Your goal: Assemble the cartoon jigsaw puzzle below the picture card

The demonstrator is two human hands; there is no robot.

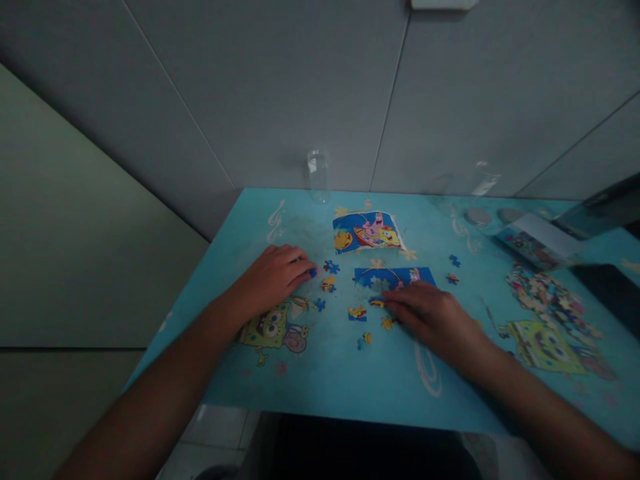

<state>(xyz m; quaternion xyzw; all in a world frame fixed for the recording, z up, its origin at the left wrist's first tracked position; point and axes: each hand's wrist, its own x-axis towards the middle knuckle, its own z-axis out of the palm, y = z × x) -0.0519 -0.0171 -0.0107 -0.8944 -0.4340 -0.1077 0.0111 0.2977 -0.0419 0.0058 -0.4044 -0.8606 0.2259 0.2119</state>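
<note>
My left hand (284,272) is closed, its fingertips pinching a blue puzzle piece (313,272) just above the table. At the lower edge of a partly joined puzzle (388,275), my right hand (425,308) pinches a blue and yellow puzzle piece (377,302). Part of that joined section is hidden behind the hand. Between my hands lie several loose pieces, among them a dark blue one (331,267), a yellowish one (328,285) and a corner-like one (357,313). Behind the joined section is a picture sheet (369,232) with cartoon figures in a boat.
A clear glass (319,175) stands by the wall, with another clear container (484,181) to its right. A heap of puzzle pieces (550,300) lies at right beside a box (537,240) and a dark flat object (610,293). The table (300,387) has printed cartoons.
</note>
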